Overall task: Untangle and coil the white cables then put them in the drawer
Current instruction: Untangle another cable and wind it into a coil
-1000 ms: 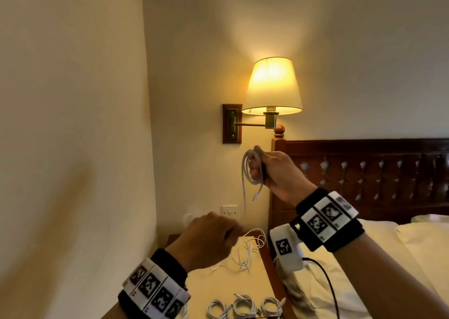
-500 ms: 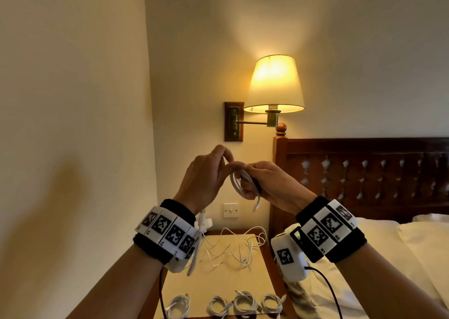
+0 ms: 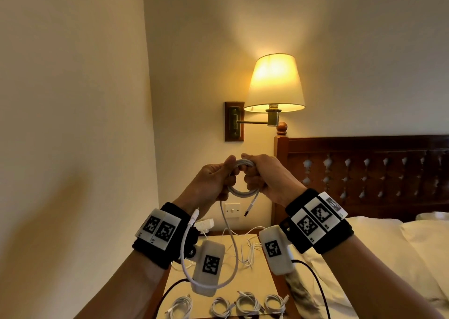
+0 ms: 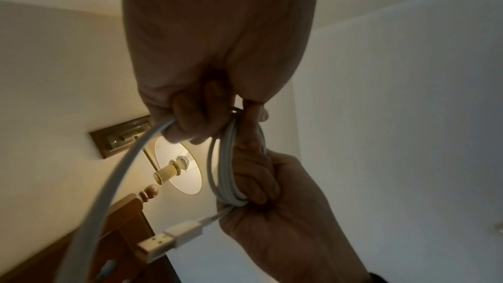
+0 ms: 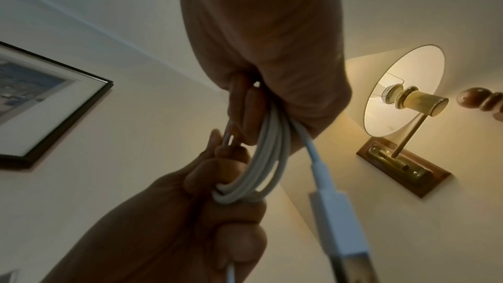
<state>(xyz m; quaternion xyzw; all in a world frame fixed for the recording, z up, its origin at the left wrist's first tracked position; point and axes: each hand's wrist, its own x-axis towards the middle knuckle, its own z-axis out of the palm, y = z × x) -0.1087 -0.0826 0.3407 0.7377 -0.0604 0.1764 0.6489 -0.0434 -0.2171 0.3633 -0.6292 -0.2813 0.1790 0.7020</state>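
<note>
Midair, the white cable coil hangs between both hands below the lamp. At the coil's 9 o'clock the left hand has its grip curled round the loops; at 3 o'clock the right hand clamps them too. A USB plug dangles at 6 o'clock, above the tabletop, where four coiled cables lie along the near edge.

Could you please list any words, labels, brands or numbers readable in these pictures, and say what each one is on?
No readable text.
Wrist bands: black-and-white square code markers only, no letters legible.
Framed picture: too blurred to read.
USB plug: no print visible.
</note>
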